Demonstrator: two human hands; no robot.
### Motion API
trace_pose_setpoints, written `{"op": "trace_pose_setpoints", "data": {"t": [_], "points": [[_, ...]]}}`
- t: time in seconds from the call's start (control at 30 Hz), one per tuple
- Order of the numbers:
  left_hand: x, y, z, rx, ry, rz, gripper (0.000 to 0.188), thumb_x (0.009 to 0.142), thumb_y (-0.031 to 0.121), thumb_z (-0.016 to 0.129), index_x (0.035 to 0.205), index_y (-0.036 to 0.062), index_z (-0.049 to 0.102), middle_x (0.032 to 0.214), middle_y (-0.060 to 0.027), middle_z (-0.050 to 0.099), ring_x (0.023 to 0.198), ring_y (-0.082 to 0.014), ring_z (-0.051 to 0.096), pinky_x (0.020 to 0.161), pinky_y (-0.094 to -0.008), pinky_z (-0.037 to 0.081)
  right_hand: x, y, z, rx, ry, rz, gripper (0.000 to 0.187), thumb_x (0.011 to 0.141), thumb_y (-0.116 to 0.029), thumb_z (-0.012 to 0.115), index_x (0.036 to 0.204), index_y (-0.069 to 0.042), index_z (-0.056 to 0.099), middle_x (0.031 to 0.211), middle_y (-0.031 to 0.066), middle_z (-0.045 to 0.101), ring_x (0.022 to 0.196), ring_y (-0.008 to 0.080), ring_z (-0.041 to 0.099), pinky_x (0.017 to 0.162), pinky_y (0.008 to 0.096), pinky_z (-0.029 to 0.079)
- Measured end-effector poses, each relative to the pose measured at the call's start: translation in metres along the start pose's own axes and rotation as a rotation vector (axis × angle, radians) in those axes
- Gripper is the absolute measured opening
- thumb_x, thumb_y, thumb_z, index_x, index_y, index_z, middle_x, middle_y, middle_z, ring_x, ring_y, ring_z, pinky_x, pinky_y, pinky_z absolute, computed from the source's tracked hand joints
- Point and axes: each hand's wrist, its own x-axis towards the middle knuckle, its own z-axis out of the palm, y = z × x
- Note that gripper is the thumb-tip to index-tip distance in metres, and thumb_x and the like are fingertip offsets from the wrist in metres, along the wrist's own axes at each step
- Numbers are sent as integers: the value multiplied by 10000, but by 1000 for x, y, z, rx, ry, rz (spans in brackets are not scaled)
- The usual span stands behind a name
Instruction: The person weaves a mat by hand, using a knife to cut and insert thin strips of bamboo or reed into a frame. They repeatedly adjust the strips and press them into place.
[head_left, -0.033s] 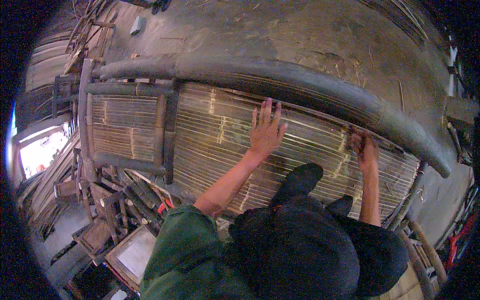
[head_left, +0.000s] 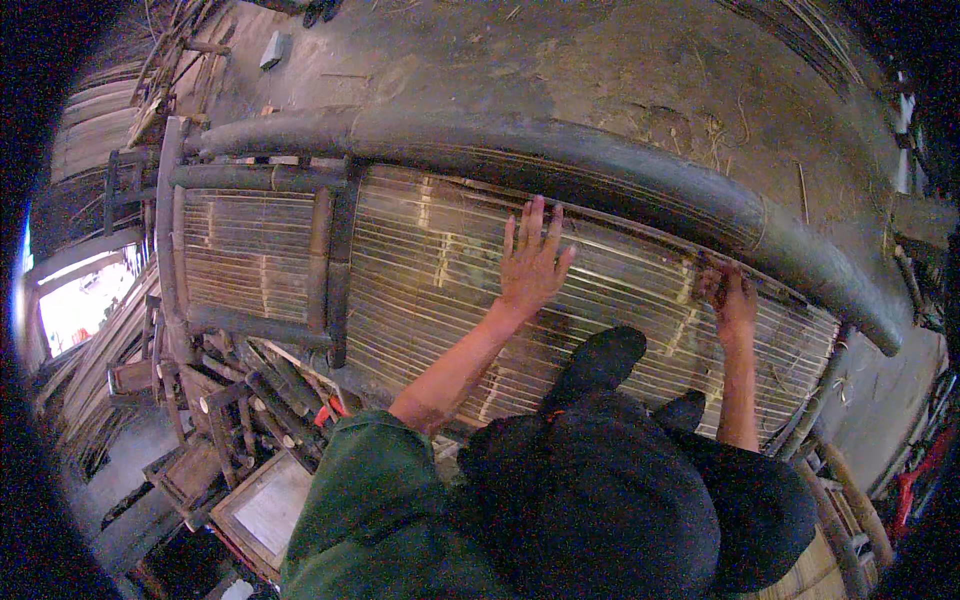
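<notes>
A bamboo bench or bed with a surface of thin split slats [head_left: 430, 290] stretches across the middle, partly under my feet. My left hand [head_left: 532, 268] lies flat on the slats with its fingers apart, their tips near the far edge. My right hand [head_left: 735, 300] is farther right, close to the same edge, its fingers bent and drawn together at the slats. Whatever they may pinch is hidden. Just beyond both hands runs a thick dark bamboo pole [head_left: 600, 170]. A dark-covered foot [head_left: 607, 355] rests on the slats between my forearms.
A smaller slatted panel [head_left: 250, 255] in a bamboo frame adjoins on the left. Cut bamboo pieces [head_left: 270, 405] and a wooden-framed pale panel [head_left: 265, 510] lie at lower left. Past the pole is an earthen floor [head_left: 520, 65] with a grey block [head_left: 275, 50].
The fingers of my right hand have shifted slightly at the slats. My left hand stays in place.
</notes>
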Motion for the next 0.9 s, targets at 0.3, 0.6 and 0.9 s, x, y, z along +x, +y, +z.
{"op": "trace_pose_setpoints", "data": {"t": [0.3,0.6,0.9], "points": [[1,-1,-5,-73,31,-18,669,879,341,545,1416,33,294,1427,-293,232,1307,-443,271,1085,-517,220,-23,-12,39,-1438,130,-1107,310,850,-243,639,1122,-102,591,1125,111,575,1050,312,517,848,428,422],[4,-3,4,-86,143,-211,702,889,314,533,1431,-4,221,1423,-298,240,1311,-448,268,1073,-528,237,-10,-37,46,-1556,99,-815,337,827,-356,637,1057,-110,627,967,116,642,900,343,595,822,448,454],[1,-6,13,-28,178,-243,654,900,329,500,1409,-14,275,1473,-244,211,1362,-396,221,1086,-528,206,0,-37,46,-1642,11,-719,274,834,-327,638,1049,-157,650,1007,90,669,915,303,625,752,421,502]]}}
